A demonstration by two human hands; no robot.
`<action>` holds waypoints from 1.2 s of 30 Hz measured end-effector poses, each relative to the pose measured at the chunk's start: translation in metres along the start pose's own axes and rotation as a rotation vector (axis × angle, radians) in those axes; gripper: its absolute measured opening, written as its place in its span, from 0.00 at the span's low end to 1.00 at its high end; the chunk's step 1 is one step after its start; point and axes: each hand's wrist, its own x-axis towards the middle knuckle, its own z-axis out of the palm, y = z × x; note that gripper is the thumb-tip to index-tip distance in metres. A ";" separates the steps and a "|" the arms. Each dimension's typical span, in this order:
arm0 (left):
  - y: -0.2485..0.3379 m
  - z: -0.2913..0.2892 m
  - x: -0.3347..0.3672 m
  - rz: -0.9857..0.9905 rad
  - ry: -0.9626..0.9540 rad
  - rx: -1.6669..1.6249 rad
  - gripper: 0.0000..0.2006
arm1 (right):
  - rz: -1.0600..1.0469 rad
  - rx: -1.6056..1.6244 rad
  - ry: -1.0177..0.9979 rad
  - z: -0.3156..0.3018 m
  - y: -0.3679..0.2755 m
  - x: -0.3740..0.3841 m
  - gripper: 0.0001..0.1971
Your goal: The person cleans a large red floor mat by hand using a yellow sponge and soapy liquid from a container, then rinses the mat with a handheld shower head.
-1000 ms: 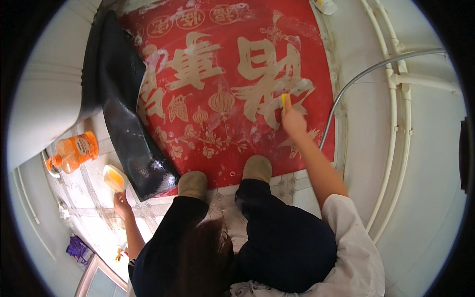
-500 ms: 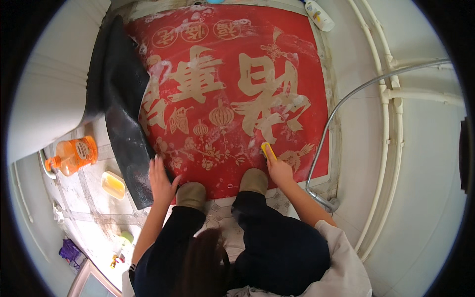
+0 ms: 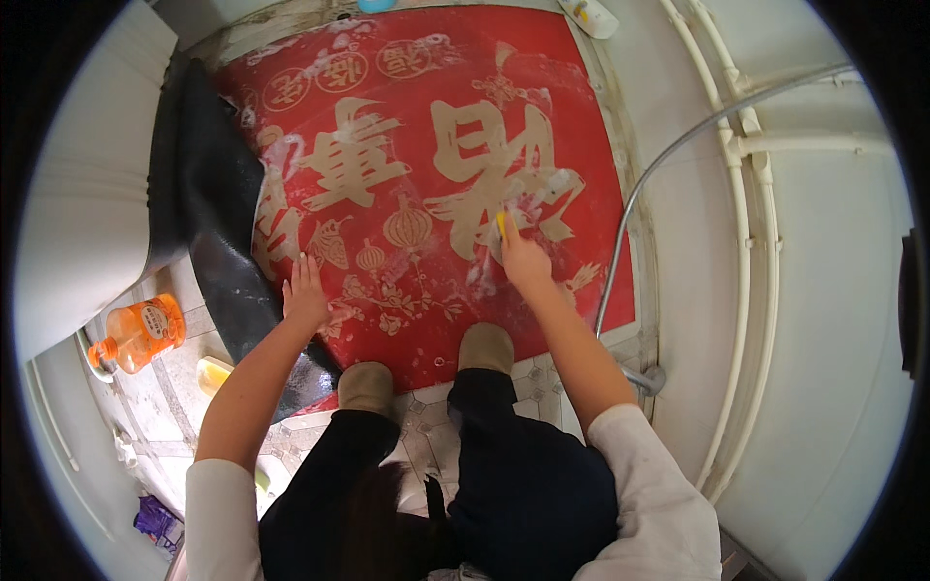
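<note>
Hands (image 3: 526,263) farther up red mat (image 3: 418,179), right gripping yellow scrubber (image 3: 502,224)

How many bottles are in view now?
2: an orange bottle at far left, and a white bottle at the top edge, right of the red mat. The blue thing is cut off, so another cannot be ruled out.

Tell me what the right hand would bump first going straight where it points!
Across the red mat, the way ahead of the right hand looks free of anything raised. It might meet the blue thing near the far edge first, but depth and aim are unclear.
</note>
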 end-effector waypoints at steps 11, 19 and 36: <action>0.060 0.015 0.032 -0.379 0.146 -0.568 0.59 | 0.131 0.080 -0.110 -0.012 0.011 0.028 0.24; 0.063 0.033 0.027 -0.409 0.424 -0.446 0.54 | -0.030 0.230 -0.200 0.014 -0.030 0.004 0.26; 0.073 0.041 0.036 -0.455 0.633 -0.242 0.43 | 0.237 -0.164 -0.123 -0.024 0.074 0.082 0.24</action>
